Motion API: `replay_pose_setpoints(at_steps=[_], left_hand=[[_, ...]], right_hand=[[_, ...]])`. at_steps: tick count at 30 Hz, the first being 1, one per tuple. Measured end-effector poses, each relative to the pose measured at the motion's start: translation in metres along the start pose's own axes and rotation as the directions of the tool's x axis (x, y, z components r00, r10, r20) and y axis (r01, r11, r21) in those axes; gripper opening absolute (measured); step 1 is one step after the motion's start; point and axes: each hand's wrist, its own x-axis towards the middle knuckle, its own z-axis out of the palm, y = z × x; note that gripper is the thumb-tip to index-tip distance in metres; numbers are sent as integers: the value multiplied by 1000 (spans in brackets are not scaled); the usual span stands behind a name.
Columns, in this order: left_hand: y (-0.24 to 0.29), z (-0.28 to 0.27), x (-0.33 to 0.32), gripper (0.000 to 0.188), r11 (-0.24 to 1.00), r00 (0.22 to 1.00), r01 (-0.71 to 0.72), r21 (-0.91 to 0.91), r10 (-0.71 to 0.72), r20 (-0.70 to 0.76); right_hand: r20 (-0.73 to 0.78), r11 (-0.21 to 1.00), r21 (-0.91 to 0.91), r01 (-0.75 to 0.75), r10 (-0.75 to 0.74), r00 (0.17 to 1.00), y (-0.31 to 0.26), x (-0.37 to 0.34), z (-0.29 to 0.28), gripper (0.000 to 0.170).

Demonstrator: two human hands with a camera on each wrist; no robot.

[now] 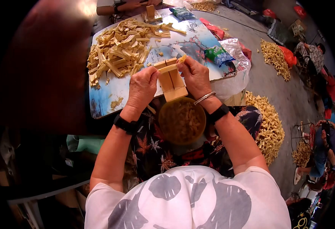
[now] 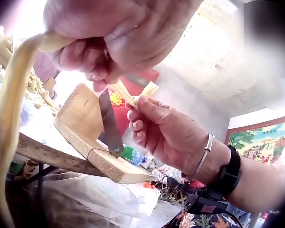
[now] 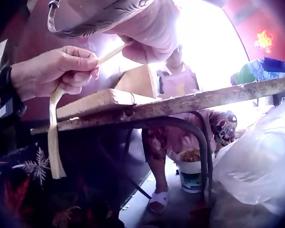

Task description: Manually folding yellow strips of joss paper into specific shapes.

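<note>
Between both hands a long, flat, pale-yellow fibrous strip (image 1: 167, 68) stretches over a wooden block (image 1: 168, 80) at the table edge. My left hand (image 1: 142, 86) pinches it between thumb and curled fingers; a long tail (image 3: 53, 137) dangles below that hand in the right wrist view. The right hand (image 1: 197, 78) pinches the other part, with short yellow ends (image 2: 149, 89) sticking out past the fingertips. A metal blade (image 2: 111, 123) stands upright on the block, just beside the right fingertips in the left wrist view. Under the block sits a round basin (image 1: 167, 133) holding cut yellow pieces.
A heap of similar strips (image 1: 121, 49) covers the left of the painted tabletop (image 1: 110, 97). A green packet (image 1: 218, 56) and a clear plastic bag (image 1: 238, 72) lie right. Piles of yellow pieces (image 1: 267, 126) are on the floor. Another person (image 3: 180, 80) sits across the table.
</note>
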Motion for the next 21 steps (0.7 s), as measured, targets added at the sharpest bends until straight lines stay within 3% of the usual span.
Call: replay_pose_setpoints(at_steps=[3, 4, 8, 10, 12, 14, 16, 19, 21], left_hand=[[-20, 19, 5, 15, 998, 1000, -8, 62, 9, -20], [-27, 26, 2, 16, 995, 1000, -7, 96, 8, -14], [-52, 17, -12, 14, 986, 988, 155, 66, -153, -33], [-45, 9, -15, 17, 957, 959, 283, -70, -283, 8], [-43, 5, -19, 20, 906, 928, 372, -202, -365, 72], [-39, 2, -27, 19, 762, 871, 488, -426, -461, 171], [-22, -3, -37, 14, 595, 842, 523, -610, -470, 264], [9, -1, -54, 16, 476, 840, 508, -718, -459, 290], [21, 2, -69, 16, 387, 823, 536, -750, -438, 362]], right_hand=[[27, 964, -207, 164, -162, 986, 31, 4, 15, 13], [48, 959, -234, 160, -153, 987, 35, 2, 16, 11], [104, 936, -307, 174, -148, 983, 48, 4, 17, 9], [99, 937, -287, 199, -178, 979, 52, 6, 15, 11], [206, 980, -200, 12, 30, 978, 50, 8, 7, 11], [300, 973, -40, -228, 229, 926, 41, 7, -6, 11], [407, 845, 196, -498, 391, 825, 31, -4, -18, 11], [432, 719, 380, -582, 418, 799, 22, -30, -33, 15], [442, 676, 382, -630, 464, 767, 16, -50, -43, 17]])
